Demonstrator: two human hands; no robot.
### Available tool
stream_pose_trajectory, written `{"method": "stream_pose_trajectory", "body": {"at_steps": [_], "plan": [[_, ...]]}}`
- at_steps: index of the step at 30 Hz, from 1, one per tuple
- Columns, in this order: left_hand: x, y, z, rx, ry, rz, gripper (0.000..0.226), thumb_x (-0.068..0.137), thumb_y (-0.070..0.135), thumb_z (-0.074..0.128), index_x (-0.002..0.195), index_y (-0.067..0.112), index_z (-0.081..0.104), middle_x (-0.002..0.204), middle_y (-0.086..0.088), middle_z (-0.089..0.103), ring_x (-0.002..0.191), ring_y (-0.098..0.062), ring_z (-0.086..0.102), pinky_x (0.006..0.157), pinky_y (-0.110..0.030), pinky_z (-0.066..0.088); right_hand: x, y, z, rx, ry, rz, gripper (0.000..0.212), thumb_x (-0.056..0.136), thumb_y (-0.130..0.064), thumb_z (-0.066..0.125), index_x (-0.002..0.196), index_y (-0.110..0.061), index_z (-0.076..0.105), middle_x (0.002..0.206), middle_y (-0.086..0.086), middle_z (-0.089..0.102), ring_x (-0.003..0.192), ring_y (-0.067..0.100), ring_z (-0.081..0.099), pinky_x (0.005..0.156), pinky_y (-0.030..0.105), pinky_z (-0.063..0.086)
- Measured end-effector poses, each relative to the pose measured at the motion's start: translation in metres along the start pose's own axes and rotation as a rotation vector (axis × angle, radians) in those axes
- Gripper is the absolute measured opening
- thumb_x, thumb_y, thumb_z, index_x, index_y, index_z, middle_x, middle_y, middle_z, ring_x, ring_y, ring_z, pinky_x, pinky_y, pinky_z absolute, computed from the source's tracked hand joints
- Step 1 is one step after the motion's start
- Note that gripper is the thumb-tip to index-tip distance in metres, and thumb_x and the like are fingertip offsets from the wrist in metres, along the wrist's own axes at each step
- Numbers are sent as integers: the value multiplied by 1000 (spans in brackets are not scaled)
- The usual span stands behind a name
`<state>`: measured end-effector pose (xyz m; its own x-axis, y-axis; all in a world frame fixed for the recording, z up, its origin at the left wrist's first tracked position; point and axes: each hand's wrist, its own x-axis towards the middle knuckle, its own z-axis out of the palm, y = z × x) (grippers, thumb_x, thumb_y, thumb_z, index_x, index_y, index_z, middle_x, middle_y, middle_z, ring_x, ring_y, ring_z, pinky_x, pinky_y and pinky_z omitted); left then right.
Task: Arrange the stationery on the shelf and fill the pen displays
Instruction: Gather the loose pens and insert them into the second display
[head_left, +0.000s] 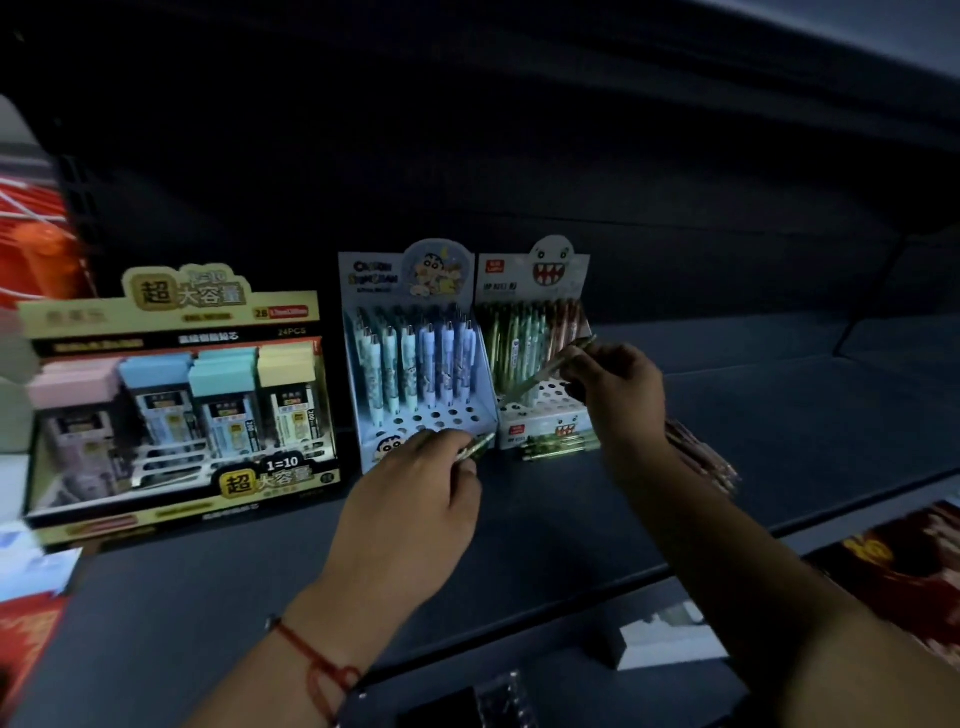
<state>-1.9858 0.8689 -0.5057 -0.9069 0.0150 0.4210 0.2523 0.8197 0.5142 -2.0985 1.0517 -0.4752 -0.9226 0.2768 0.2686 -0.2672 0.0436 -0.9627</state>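
Observation:
Two pen displays stand side by side on the dark shelf (571, 525): a blue cartoon display (415, 364) with blue and white pens, and a white monster-face display (535, 343) with green and pink pens. My right hand (618, 389) holds a green pen (550, 371) slanted over the monster display's front holes. My left hand (421, 483) grips another green pen (475, 448) low in front of the blue display. A few green pens (558, 447) lie on the shelf before the monster display.
A large yellow-trimmed box of pastel lead-refill cases (171, 400) stands at the left. A bundle of pinkish pens (701, 457) lies behind my right wrist. Red packaging (898, 571) sits on the lower shelf at right; a white label (670, 639) is on the shelf edge.

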Motion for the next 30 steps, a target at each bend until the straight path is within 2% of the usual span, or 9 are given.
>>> {"method": "stream_pose_trajectory", "body": {"at_steps": [4, 11, 14, 16, 19, 22, 27, 30], "plan": [[1, -2, -3, 9, 28, 37, 29, 100, 34, 43, 125, 28, 57, 99, 11, 56, 84, -9, 53, 75, -32, 48, 12, 4, 10, -70, 41, -53, 8, 93, -19, 68, 94, -12, 64, 88, 4, 73, 73, 7, 68, 61, 17, 51], [0, -5, -6, -4, 38, 38, 31, 101, 34, 43, 127, 28, 58, 103, 10, 57, 89, -9, 55, 78, -32, 49, 22, 3, 18, -87, 84, -96, 6, 95, -19, 65, 98, -15, 64, 93, 1, 71, 85, 15, 70, 78, 34, 60], [0, -6, -6, -7, 39, 41, 32, 101, 34, 43, 129, 28, 57, 106, 10, 58, 93, -9, 55, 80, -32, 49, 26, 5, 17, -95, 105, -119, 8, 94, -21, 66, 101, -17, 65, 97, 1, 72, 92, 18, 70, 85, 43, 59], [0, -6, -6, -7, 36, 42, 34, 101, 35, 43, 131, 29, 55, 109, 11, 58, 95, -9, 55, 81, -30, 48, 26, 7, 16, -105, 112, -127, 7, 95, -21, 65, 101, -18, 64, 98, 1, 72, 93, 18, 70, 86, 45, 59], [1, -8, -5, -7, 46, 50, 34, 101, 35, 42, 132, 30, 55, 109, 12, 58, 94, -8, 55, 81, -28, 48, 25, 12, 17, -154, 98, -141, 1, 95, -20, 64, 95, -20, 64, 94, -1, 71, 89, 16, 69, 83, 41, 59], [1, -7, -4, -8, 46, 58, 34, 100, 35, 42, 131, 31, 55, 109, 13, 58, 94, -8, 55, 80, -27, 47, 21, 20, 22, -260, 47, -182, 7, 95, -20, 64, 89, -22, 64, 87, -4, 70, 83, 14, 67, 75, 35, 55], [2, -8, -4, -14, 40, 47, 31, 100, 34, 44, 127, 30, 58, 106, 11, 58, 92, -9, 56, 79, -33, 50, 22, 21, 29, -330, 14, -219, 4, 94, -21, 63, 92, -19, 66, 86, -5, 71, 80, 11, 67, 69, 31, 53], [1, -8, -5, -18, 33, 42, 34, 101, 35, 43, 132, 31, 55, 111, 11, 58, 97, -9, 57, 82, -31, 50, 25, 17, 31, -367, -13, -250, 5, 95, -16, 62, 94, -20, 65, 89, -6, 71, 77, 7, 66, 63, 23, 49]]}}
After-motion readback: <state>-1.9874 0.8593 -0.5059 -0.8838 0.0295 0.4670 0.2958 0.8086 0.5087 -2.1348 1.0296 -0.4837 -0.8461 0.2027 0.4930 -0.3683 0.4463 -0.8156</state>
